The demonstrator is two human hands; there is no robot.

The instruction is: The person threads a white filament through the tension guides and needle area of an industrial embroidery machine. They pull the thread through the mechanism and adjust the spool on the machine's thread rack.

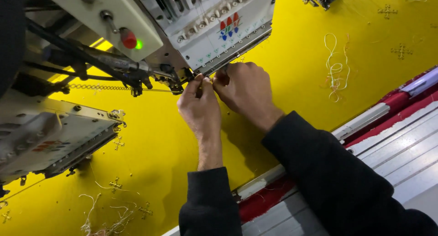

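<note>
We pinch a thin thread with our left hand (pixel 200 106) under the machine head (pixel 219 31). Our right hand (pixel 246 92) touches it; that grip we cannot tell. Yellow cloth (pixel 292 67) lies below.

Bright, even light; soft shadows fall toward 6 o'clock under the hands (pixel 223 97); the near machine head (pixel 50 135) at 9 o'clock is blurred.

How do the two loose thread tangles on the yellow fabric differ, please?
The upper thread tangle lies right of the hands, in long open loops of white, orange and greenish strands. The lower thread tangle sits near the bottom edge, flatter, messier and mostly pale. Both lie loose on the yellow fabric, untouched by either hand.
</note>
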